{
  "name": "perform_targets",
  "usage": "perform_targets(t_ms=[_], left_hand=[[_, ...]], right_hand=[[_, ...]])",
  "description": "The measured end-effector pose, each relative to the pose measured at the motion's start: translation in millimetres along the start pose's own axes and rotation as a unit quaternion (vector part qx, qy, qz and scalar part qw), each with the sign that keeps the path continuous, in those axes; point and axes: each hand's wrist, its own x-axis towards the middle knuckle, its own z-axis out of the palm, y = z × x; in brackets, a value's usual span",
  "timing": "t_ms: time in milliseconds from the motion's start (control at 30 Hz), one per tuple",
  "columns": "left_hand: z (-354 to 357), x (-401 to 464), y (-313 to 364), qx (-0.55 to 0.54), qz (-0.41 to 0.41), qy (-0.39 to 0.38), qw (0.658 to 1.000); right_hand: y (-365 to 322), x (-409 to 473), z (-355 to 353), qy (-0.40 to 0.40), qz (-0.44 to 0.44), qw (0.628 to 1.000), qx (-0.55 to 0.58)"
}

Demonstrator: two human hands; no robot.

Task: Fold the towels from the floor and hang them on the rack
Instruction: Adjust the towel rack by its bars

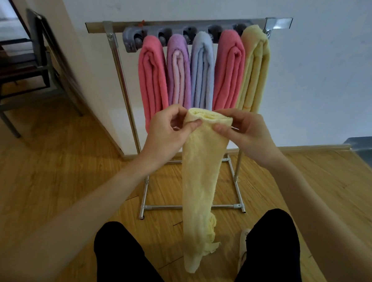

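Floor (52,170): wood-look planks, smooth, slight sheen. Rack (120,83): bright metal tube frame on a rectangular base, grey plastic clip bar across the top; stands against a white wall. Five folded towels hang from the clips side by side, touching: pink (153,77), purple (178,71), blue (202,70), a second pink (228,70), yellow (255,66), all looped terry, fold uppermost. Held towel (201,172): pale yellow terry, in front of the rack at mid-height, hanging as a long narrow strip down between the knees; lower end bunched, loose, off the floor. Left hand (167,133) and right hand (243,133) each pinch the top fold, thumb against curled fingers (223,129), one at either end of the rolled edge. Judgement: light, limp, grippy nap, no slip or breakage risk; holds no shape unsupported, so grip at the fold corners. Every clip slot visible looks occupied.
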Motion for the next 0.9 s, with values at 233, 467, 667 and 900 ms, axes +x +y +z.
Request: perform_targets(t_ms=[233, 467, 667, 900], left_hand=[[-13.7, -18.6, -13.2, -0.012, -0.016, 0.004, 1.0], [-28.2, -77.9, -86.3, -0.066, -0.23, -0.078, 0.968], [4.5, -119.6, -158.3, -0.029, -0.314, -0.146, 0.938], [54.3, -134.2, -185.1, -0.064, -0.374, -0.24, 0.894]], right_hand=[[0.1, 12.8, 18.5, -0.039, 0.014, 0.999, -0.011], [2.3, 18.8, 55.2, -0.063, 0.036, 0.997, 0.005], [-4.2, 22.3, 60.0, -0.045, 0.075, 0.993, 0.075], [-2.8, 21.3, 31.4, 0.105, 0.114, 0.975, 0.159]])
